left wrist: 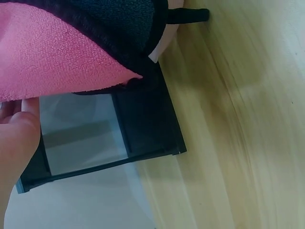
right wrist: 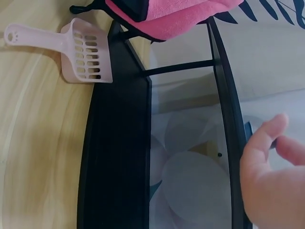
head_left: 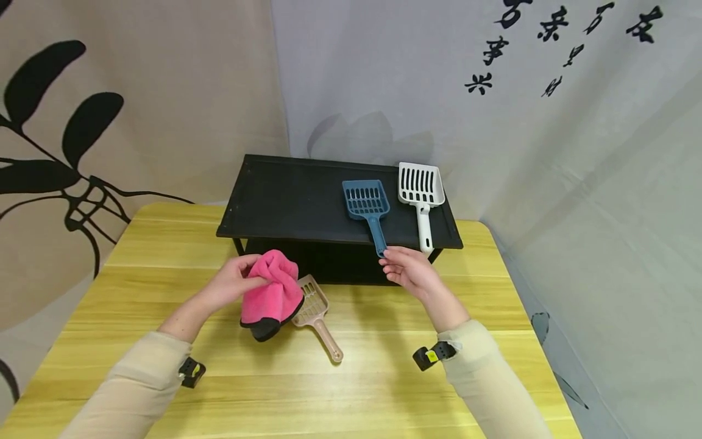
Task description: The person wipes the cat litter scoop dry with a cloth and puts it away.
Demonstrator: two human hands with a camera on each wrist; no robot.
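Note:
My left hand (head_left: pixel 233 283) grips a bunched pink cloth (head_left: pixel 274 283) with black edging and a dark patch at its lower corner, above the table. At the shelf's front edge, my right hand (head_left: pixel 411 274) pinches the handle end of a blue litter scoop (head_left: pixel 373 216), whose slotted head lies over the black shelf top. To its right a white litter scoop (head_left: pixel 423 213) rests on the shelf, handle over the front edge. Partly covered by the cloth in the head view, a pale pink-beige litter scoop (right wrist: pixel 66 46) lies on the table.
The black two-tier shelf (head_left: pixel 296 195) stands at the back of the wooden table (head_left: pixel 373 384). Its lower tier (right wrist: pixel 116 152) sits close to the tabletop. Behind it hangs a pale curtain (head_left: pixel 362 73) with black plant prints and writing.

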